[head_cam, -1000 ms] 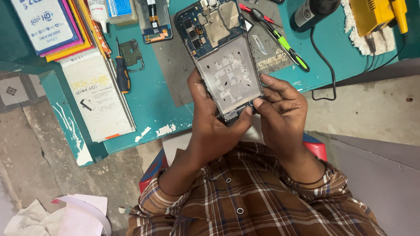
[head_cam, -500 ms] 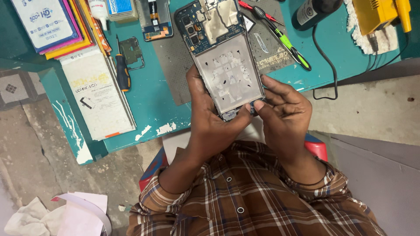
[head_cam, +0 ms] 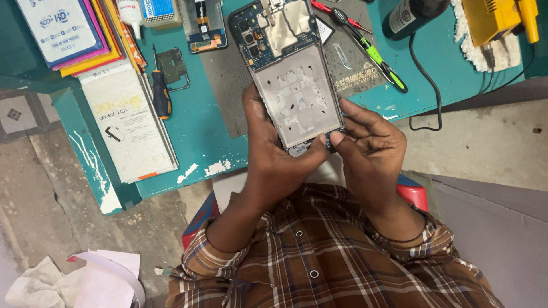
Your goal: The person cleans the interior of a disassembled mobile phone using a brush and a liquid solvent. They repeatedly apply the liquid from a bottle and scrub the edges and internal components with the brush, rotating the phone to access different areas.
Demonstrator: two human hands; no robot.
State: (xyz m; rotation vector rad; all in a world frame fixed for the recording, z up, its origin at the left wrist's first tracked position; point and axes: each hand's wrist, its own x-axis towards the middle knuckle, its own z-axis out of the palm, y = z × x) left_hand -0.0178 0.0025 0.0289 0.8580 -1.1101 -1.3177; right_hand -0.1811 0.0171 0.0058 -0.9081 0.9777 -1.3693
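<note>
— Moved since half a second back?
— Barely: opened phone [head_cam: 294, 85] still up over the counter's [head_cam: 205, 142] near edge, right thumb shifted a touch closer along its bottom edge.

— Holding how?
— Left hand [head_cam: 274, 154] wrapped round the phone's lower left side, thumb lying across the bottom end. Right hand [head_cam: 368, 148] pinching the bottom right corner, thumb and forefinger tips [head_cam: 337, 137] pressed close on the small dark part there. Both closed on the phone, not spread.

— Phone itself?
— Back cover off, silver plate showing in the middle, blue circuit board and camera modules at the far end. Tilted, top pointing away from the body.

— Beneath the phone?
— Grey work mat [head_cam: 234, 85] on the teal counter.

— Left of the phone?
— Small metal bracket [head_cam: 171, 68], then black-and-orange screwdriver [head_cam: 161, 94], then white flat box [head_cam: 128, 128], and beyond it stacked coloured packets [head_cam: 68, 34]. Another loose phone part [head_cam: 204, 25] just beyond the bracket.

— Right of the phone?
— Green-handled tool [head_cam: 379, 57] and red-handled tool [head_cam: 337, 11] on the mat, black cable [head_cam: 428, 80] looping off the edge, dark round body [head_cam: 414, 14], yellow device [head_cam: 496, 20] at the far corner.

— Nearer than the phone?
— Plaid shirt sleeves [head_cam: 319, 256], red seat edge [head_cam: 414, 194], crumpled paper [head_cam: 74, 282] on the floor.
</note>
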